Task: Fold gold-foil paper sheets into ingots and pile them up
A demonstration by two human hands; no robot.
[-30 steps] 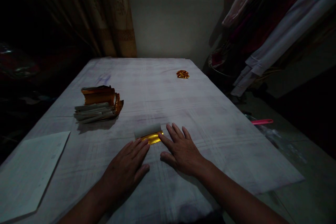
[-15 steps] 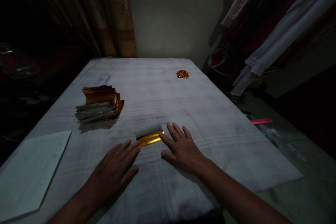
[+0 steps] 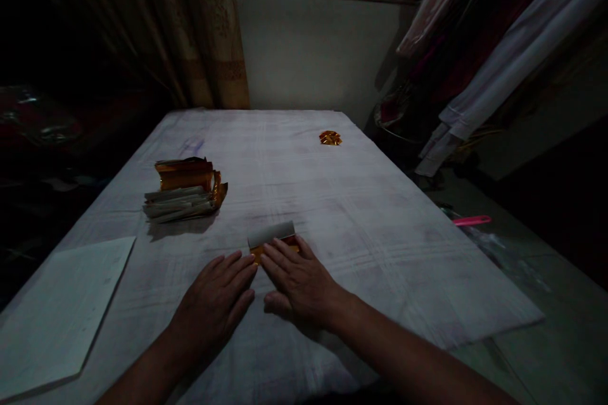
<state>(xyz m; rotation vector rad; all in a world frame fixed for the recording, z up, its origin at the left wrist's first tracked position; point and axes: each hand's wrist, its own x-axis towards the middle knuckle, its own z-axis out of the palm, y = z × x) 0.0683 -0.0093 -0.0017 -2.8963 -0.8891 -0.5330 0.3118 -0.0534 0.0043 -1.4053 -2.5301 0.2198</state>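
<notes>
A small sheet of gold foil paper (image 3: pixel 272 233) lies on the cloth-covered table, its grey back curling up along the far edge. My right hand (image 3: pixel 299 278) rests flat over the gold side with its fingers stretched out, hiding much of it. At the sheet's near left corner, the fingertips of my left hand (image 3: pixel 213 297) touch the paper; that hand also lies flat, fingers extended. Farther off to the left stands a stack of curled gold-and-grey foil sheets (image 3: pixel 185 193). A small folded gold foil piece (image 3: pixel 330 138) sits near the far right of the table.
White paper sheets (image 3: pixel 61 310) lie at the table's left edge. A patterned curtain (image 3: pixel 209 44) hangs behind on the left. Clothes (image 3: pixel 503 69) hang over the right side. A pink handle (image 3: pixel 471 220) shows beyond the table's right edge.
My right hand has slid left from the sheet's right end onto its gold face. My left hand stays at the corner. The view has shifted slightly.
</notes>
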